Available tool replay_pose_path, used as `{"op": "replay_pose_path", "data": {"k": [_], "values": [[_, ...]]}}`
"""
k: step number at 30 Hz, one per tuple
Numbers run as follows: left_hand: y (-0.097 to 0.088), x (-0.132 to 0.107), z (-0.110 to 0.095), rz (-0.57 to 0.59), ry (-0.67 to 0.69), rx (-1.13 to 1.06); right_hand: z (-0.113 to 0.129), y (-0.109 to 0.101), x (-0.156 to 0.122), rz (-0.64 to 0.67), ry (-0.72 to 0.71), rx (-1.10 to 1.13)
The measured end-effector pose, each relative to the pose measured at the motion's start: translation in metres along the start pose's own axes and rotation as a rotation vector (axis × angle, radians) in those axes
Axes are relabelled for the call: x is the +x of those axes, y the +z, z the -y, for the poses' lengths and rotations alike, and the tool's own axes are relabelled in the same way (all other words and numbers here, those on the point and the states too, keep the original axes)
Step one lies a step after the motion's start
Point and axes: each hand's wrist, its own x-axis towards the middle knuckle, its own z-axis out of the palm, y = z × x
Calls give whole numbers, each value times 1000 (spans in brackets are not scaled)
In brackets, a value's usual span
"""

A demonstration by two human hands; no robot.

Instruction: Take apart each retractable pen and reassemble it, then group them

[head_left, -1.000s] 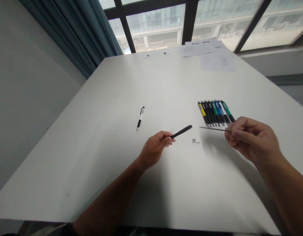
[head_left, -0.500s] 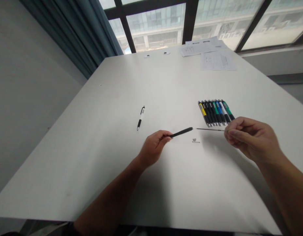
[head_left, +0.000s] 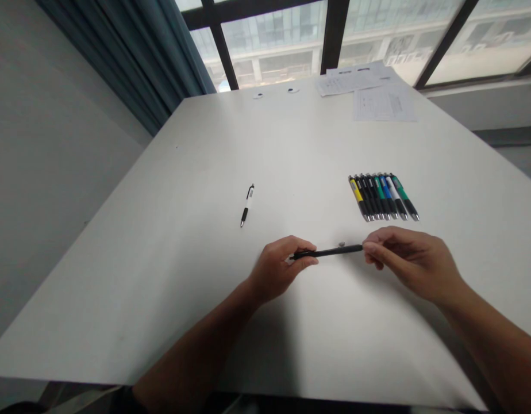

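Note:
My left hand [head_left: 283,269] grips one end of a slim black pen [head_left: 328,252], and my right hand [head_left: 414,264] pinches its other end between thumb and fingers. The pen lies level, a little above the white table [head_left: 170,276]. No separate thin refill shows between my hands. Just behind the pen, a small metal pen part [head_left: 342,244] lies on the table, mostly hidden. A row of several colourful click pens [head_left: 380,196] lies just beyond my right hand, and neither hand touches it.
A white-and-black pen [head_left: 247,205] lies alone left of my hands. Paper sheets [head_left: 384,103] lie at the far end of the table, near small round discs [head_left: 292,90]. Table edges run left and front; a window and blue curtain [head_left: 131,52] stand beyond.
The thin refill in my right hand and the black barrel in my left have come together into one pen. Both hands have moved closer, lower in view, and away from the pen row.

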Motion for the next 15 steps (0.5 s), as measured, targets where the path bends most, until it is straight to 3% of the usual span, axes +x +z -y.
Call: {"op": "replay_pose_path", "data": {"k": [7,12,15], "values": [[3,-2,4,40,145,94,-5,1,-2,51,-9,-23],[2,2,3,-3,50,34,-11,-6,2,13,-56,-67],[1,4,4,-23,15,29,-19,-6,7,56,-53,-271]]}}
